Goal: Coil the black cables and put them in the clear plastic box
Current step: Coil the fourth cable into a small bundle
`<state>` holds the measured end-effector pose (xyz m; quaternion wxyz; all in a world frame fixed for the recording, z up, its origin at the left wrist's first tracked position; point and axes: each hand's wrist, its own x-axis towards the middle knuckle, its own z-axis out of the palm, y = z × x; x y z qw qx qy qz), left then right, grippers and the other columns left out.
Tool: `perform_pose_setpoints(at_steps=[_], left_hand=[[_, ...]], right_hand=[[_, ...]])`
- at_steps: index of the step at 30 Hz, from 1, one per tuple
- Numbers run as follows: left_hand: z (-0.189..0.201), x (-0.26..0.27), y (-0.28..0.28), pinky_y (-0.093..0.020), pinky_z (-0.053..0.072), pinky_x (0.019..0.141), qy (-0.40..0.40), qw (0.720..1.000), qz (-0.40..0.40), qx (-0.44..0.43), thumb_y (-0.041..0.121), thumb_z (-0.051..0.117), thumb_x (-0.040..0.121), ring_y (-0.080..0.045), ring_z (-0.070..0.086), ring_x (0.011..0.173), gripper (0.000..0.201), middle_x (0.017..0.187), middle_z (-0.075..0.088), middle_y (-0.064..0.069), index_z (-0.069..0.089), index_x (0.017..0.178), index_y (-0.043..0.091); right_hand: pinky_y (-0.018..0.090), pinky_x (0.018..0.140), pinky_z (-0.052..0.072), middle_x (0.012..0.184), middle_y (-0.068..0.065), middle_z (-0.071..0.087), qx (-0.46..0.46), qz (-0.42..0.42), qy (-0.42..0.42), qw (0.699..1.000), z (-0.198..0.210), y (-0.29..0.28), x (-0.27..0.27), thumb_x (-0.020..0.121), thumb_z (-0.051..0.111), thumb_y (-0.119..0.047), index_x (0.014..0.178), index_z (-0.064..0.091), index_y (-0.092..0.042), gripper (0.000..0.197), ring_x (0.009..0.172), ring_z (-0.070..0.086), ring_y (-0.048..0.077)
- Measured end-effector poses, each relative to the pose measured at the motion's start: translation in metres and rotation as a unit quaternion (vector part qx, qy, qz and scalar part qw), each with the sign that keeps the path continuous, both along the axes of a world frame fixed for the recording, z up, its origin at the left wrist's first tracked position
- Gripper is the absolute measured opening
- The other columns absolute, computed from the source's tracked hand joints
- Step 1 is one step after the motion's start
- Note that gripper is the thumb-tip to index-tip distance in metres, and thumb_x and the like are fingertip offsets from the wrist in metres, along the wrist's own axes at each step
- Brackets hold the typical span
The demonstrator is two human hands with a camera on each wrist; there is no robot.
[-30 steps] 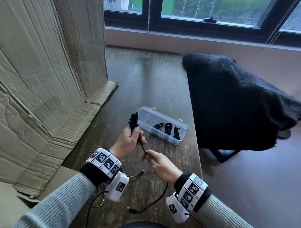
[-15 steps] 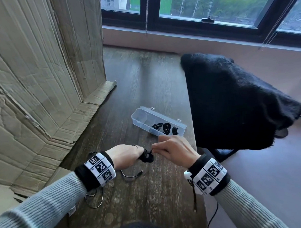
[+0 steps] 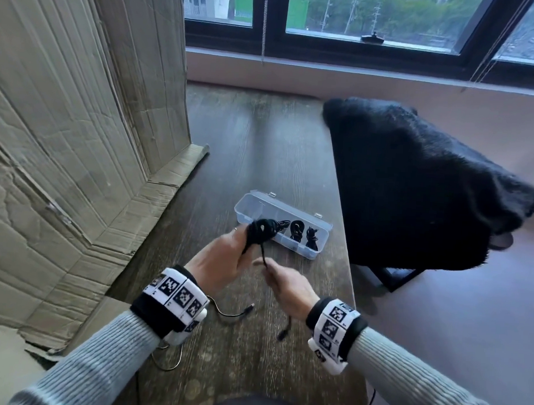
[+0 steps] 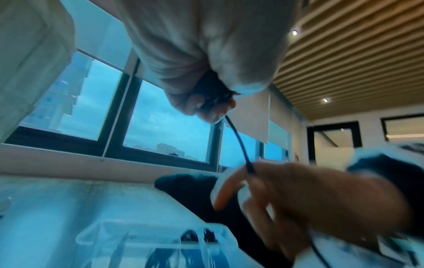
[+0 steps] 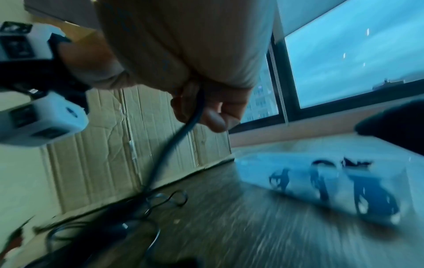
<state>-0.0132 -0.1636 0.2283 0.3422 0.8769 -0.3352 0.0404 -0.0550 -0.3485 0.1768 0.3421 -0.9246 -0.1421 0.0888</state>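
My left hand [image 3: 238,246] grips a bundle of coiled black cable [image 3: 260,232] just in front of the clear plastic box [image 3: 247,206]. From the coil a short tail [image 3: 264,256] runs down to my right hand [image 3: 269,270], which pinches it; the plug end [image 3: 282,336] dangles below that wrist. The left wrist view shows the same cable [image 4: 238,141] stretched between both hands. In the right wrist view my fingers [image 5: 213,116] curl round the cable [image 5: 181,137]. The box lies open on the table with three coiled cables [image 3: 296,230] inside.
Another loose black cable [image 3: 231,314] lies on the wooden table [image 3: 262,141] under my left wrist. Tall cardboard sheets [image 3: 65,134] lean along the left side. A chair draped in black fuzzy fabric [image 3: 411,183] stands past the table's right edge [image 3: 345,265].
My left hand has lifted the coil up towards the box. My right hand has drawn back from the coil and down along the tail, which hangs shorter than a second ago.
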Motion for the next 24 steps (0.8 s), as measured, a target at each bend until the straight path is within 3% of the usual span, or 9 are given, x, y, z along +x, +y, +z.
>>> perform_pose_setpoints(at_steps=[2, 5, 8, 10, 13, 16, 19, 22, 24], left_hand=[[-0.001, 0.010, -0.001, -0.036, 0.046, 0.053, -0.030, 0.998, 0.039, 0.043, 0.020, 0.046, 0.092, -0.031, 0.059, 0.059, 0.017, 0.076, 0.061, -0.011, 0.047, 0.101, 0.005], [-0.008, 0.018, 0.001, -0.041, 0.047, 0.058, -0.036, 0.985, 0.061, 0.158, 0.019, 0.041, 0.092, -0.038, 0.062, 0.072, 0.017, 0.088, 0.063, -0.015, 0.047, 0.102, 0.006], [-0.016, 0.021, 0.006, -0.038, 0.048, 0.053, -0.068, 0.964, 0.021, 0.256, 0.005, 0.046, 0.084, -0.034, 0.063, 0.063, 0.011, 0.079, 0.061, -0.012, 0.052, 0.094, 0.006], [-0.021, 0.020, 0.007, -0.032, 0.046, 0.046, -0.093, 0.946, -0.026, 0.311, 0.006, 0.059, 0.075, -0.025, 0.062, 0.053, 0.012, 0.069, 0.059, -0.005, 0.053, 0.084, 0.011], [-0.027, 0.013, 0.002, -0.026, 0.042, 0.051, -0.155, 0.923, -0.111, 0.335, 0.017, 0.046, 0.078, -0.015, 0.059, 0.053, 0.008, 0.067, 0.059, 0.004, 0.053, 0.080, 0.017], [-0.027, 0.007, -0.004, -0.028, 0.042, 0.059, -0.163, 0.927, -0.151, 0.302, 0.018, 0.048, 0.082, -0.015, 0.057, 0.061, 0.005, 0.073, 0.059, 0.004, 0.052, 0.084, 0.016], [-0.022, 0.005, -0.003, -0.024, 0.040, 0.065, -0.111, 0.972, -0.114, 0.174, 0.023, 0.041, 0.085, -0.015, 0.058, 0.064, 0.010, 0.077, 0.060, 0.002, 0.047, 0.089, 0.016], [-0.013, 0.003, -0.003, -0.027, 0.045, 0.061, -0.041, 0.996, -0.067, 0.048, 0.020, 0.044, 0.090, -0.021, 0.057, 0.060, 0.016, 0.076, 0.061, -0.006, 0.049, 0.098, 0.008], [-0.009, 0.001, -0.006, -0.024, 0.042, 0.059, -0.012, 1.000, -0.027, 0.005, 0.014, 0.049, 0.092, -0.024, 0.059, 0.062, 0.016, 0.079, 0.062, -0.011, 0.051, 0.102, 0.002]], right_hand=[[0.028, 0.067, 0.042, 0.090, -0.004, 0.067, -0.042, 0.006, 0.007, 0.999, -0.011, 0.005, -0.009, 0.102, 0.033, -0.037, 0.123, 0.046, -0.034, 0.025, 0.074, 0.061, 0.020], [0.036, 0.081, 0.054, 0.108, -0.006, 0.070, -0.069, 0.063, -0.017, 0.996, -0.006, 0.009, -0.014, 0.100, 0.034, -0.036, 0.118, 0.051, -0.027, 0.026, 0.094, 0.067, 0.018], [0.039, 0.068, 0.056, 0.093, -0.004, 0.071, -0.074, 0.094, -0.111, 0.987, 0.019, 0.004, -0.011, 0.094, 0.021, -0.052, 0.100, 0.058, -0.020, 0.050, 0.076, 0.067, 0.021], [0.033, 0.057, 0.054, 0.079, -0.004, 0.068, -0.059, 0.083, -0.202, 0.974, 0.034, -0.007, -0.002, 0.094, 0.030, -0.051, 0.098, 0.067, -0.023, 0.047, 0.060, 0.062, 0.017], [0.027, 0.057, 0.039, 0.071, -0.009, 0.059, -0.062, 0.061, -0.269, 0.959, 0.045, -0.022, 0.016, 0.092, 0.046, -0.049, 0.093, 0.072, -0.031, 0.032, 0.053, 0.051, 0.011], [0.031, 0.064, 0.035, 0.069, -0.012, 0.053, -0.042, 0.019, -0.271, 0.961, 0.043, -0.030, 0.029, 0.088, 0.052, -0.055, 0.089, 0.073, -0.036, 0.028, 0.058, 0.048, 0.007], [0.033, 0.064, 0.038, 0.070, -0.013, 0.049, 0.006, -0.038, -0.228, 0.973, 0.033, -0.036, 0.036, 0.089, 0.055, -0.050, 0.096, 0.073, -0.035, 0.025, 0.063, 0.051, 0.013], [0.033, 0.059, 0.046, 0.077, -0.006, 0.060, 0.067, -0.059, -0.155, 0.984, 0.016, -0.031, 0.034, 0.092, 0.059, -0.024, 0.104, 0.072, -0.024, 0.017, 0.067, 0.057, 0.019], [0.033, 0.063, 0.052, 0.087, -0.004, 0.070, 0.081, -0.068, -0.124, 0.987, 0.009, -0.020, 0.027, 0.095, 0.056, -0.026, 0.104, 0.071, -0.023, 0.018, 0.074, 0.064, 0.017]])
